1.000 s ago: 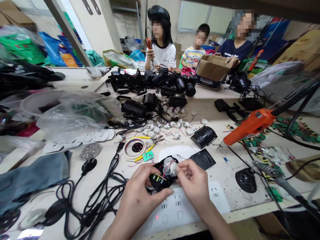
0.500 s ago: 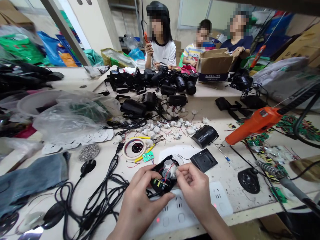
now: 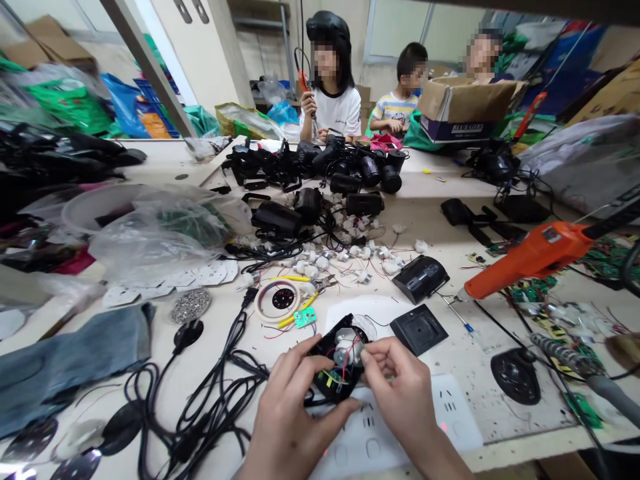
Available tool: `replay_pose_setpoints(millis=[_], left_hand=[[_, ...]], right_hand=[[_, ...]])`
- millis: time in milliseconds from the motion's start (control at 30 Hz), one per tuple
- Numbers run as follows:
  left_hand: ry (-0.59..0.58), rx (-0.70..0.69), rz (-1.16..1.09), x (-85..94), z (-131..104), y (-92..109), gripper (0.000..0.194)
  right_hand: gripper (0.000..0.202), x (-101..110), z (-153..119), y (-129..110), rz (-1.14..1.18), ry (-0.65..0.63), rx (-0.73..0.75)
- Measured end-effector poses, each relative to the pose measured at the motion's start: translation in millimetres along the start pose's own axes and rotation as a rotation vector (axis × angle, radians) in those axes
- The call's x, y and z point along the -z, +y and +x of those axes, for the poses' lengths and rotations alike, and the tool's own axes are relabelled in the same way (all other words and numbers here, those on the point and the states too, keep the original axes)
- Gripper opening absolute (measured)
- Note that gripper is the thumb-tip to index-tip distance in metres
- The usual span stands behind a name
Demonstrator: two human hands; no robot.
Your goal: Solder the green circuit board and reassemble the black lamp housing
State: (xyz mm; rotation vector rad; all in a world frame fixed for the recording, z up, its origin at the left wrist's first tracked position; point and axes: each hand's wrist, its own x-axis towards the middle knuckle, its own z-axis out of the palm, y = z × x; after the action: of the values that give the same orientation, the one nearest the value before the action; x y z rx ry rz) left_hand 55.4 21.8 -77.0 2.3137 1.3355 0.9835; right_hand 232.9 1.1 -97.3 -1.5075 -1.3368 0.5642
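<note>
A black plastic housing [image 3: 334, 382], open at the top, shows a round motor, red wires and a small board inside. My left hand [image 3: 297, 407] grips its left side, with fingers at the upper edge and thumb at the lower one. Thumb and fingertips of my right hand [image 3: 400, 387] are pinched together at the housing's right edge, by the wires; what they pinch is too small to make out. Both hands are above a white power strip [image 3: 373, 427]. Just right of the housing lie a square black cover [image 3: 419, 329] and a curved black shell [image 3: 421, 277].
An orange electric screwdriver [image 3: 530, 260] hangs at the right. Black cables [image 3: 200, 393] coil at the left, near a tape roll [image 3: 277, 301] and a green board [image 3: 305, 318]. White motors [image 3: 320, 260] lie scattered behind. Three people are across the bench, beside a cardboard box [image 3: 465, 110].
The view has shifted, so most things appear further right. The cardboard box has tilted and moved right. My hands keep their places at the housing, and the small board inside it sits lower.
</note>
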Motion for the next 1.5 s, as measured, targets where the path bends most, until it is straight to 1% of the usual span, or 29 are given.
replay_pose_setpoints(millis=[200, 500, 733, 833, 1100, 1233, 1333, 1433, 1500], left_hand=[[0.051, 0.020, -0.050, 0.6, 5, 4, 0.033], [0.022, 0.061, -0.062, 2.3, 9, 4, 0.035], [0.052, 0.027, -0.061, 1.7, 9, 4, 0.035], [0.043, 0.016, -0.040, 0.8, 8, 4, 0.036], [0.039, -0.009, -0.017, 0.1, 10, 7, 0.036], [0.073, -0.013, -0.025, -1.7, 11, 9, 0.035], [0.099, 0.002, -0.027, -3.0, 14, 13, 0.042], [0.089, 0.053, -0.014, -3.4, 17, 17, 0.059], [0.066, 0.084, 0.000, -3.1, 19, 19, 0.066]], right_hand=[[0.011, -1, 3, -1, -0.009, 0.012, 0.013], [0.011, 0, 9, -2, -0.050, -0.016, 0.065], [0.010, 2, 9, -3, -0.071, -0.036, 0.100], [0.010, 2, 9, -4, -0.084, -0.050, 0.121], [0.015, 5, 14, -5, -0.062, -0.108, 0.126], [0.018, 8, 17, -7, -0.073, -0.151, 0.149], [0.019, 10, 17, -5, -0.049, -0.158, 0.134], [0.017, 12, 15, -1, 0.051, -0.180, 0.031], [0.018, 14, 13, 0, 0.109, -0.209, -0.038]])
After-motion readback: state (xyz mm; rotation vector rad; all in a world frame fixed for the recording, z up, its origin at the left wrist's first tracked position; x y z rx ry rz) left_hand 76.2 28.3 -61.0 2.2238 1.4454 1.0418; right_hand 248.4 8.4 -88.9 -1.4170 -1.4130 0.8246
